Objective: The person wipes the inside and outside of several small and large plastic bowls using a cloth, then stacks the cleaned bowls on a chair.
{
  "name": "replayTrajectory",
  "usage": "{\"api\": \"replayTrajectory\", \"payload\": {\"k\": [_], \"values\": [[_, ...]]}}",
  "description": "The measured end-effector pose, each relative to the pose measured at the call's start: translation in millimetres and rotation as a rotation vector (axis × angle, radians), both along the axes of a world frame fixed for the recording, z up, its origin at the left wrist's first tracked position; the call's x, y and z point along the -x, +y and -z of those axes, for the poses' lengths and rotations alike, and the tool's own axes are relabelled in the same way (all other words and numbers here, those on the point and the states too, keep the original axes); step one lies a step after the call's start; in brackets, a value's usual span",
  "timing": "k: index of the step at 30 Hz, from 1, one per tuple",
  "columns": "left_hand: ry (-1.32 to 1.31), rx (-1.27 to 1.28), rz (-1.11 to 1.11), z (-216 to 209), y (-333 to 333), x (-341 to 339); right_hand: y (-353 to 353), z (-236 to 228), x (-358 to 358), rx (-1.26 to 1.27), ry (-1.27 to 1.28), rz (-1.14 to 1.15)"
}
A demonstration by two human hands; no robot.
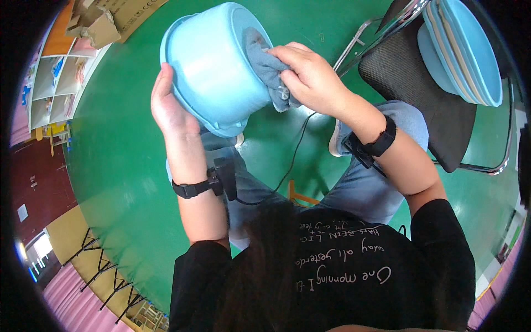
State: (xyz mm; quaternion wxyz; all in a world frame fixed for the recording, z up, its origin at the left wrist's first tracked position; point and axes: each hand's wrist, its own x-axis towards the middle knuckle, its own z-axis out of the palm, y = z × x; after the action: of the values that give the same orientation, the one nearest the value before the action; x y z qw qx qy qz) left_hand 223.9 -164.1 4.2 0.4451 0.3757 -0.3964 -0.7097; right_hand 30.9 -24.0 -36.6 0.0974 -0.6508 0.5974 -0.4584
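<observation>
A light blue plastic bucket point(213, 66) is held up in front of me, tipped on its side with its base facing right. My left hand point(172, 108) supports it at the rim on the left, the thumb showing outside; its other fingers are hidden behind the bucket. Against the base lies a grey-blue cloth point(268, 72), bunched up and hanging over the lower edge. My right hand point(310, 77) grips this cloth with fingers and thumb pressed together.
On the right stands a black chair point(409, 94) with a metal frame, bearing stacked blue and white basins point(464, 55). A cardboard box point(119, 22) and white shelves point(66, 83) are at the upper left. A dark cable point(296, 149) runs between my legs above the green floor point(121, 155).
</observation>
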Motion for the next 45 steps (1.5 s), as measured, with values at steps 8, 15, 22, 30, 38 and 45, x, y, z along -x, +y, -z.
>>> {"api": "replayTrajectory", "payload": {"k": [8,15,22,30,38,45], "values": [[0.047,-0.018,0.016,-6.4,0.5,-3.9,-2.0,10.2,3.4,-0.213,0.055,0.190],[0.118,-0.060,0.071,-9.4,11.0,6.8,-3.0,13.9,23.1,-0.103,0.029,0.347],[0.090,0.005,0.103,-8.5,4.0,0.7,-2.2,8.8,18.3,0.093,0.046,0.191],[0.054,0.091,0.077,-8.1,5.0,-3.1,-2.1,8.5,21.8,0.120,-0.012,0.005],[0.040,0.038,0.031,-5.3,4.1,-0.3,0.2,14.6,16.8,-0.073,0.041,0.051],[0.052,-0.024,0.097,-8.7,6.2,4.0,-0.3,15.0,20.1,-0.127,0.046,0.203]]}}
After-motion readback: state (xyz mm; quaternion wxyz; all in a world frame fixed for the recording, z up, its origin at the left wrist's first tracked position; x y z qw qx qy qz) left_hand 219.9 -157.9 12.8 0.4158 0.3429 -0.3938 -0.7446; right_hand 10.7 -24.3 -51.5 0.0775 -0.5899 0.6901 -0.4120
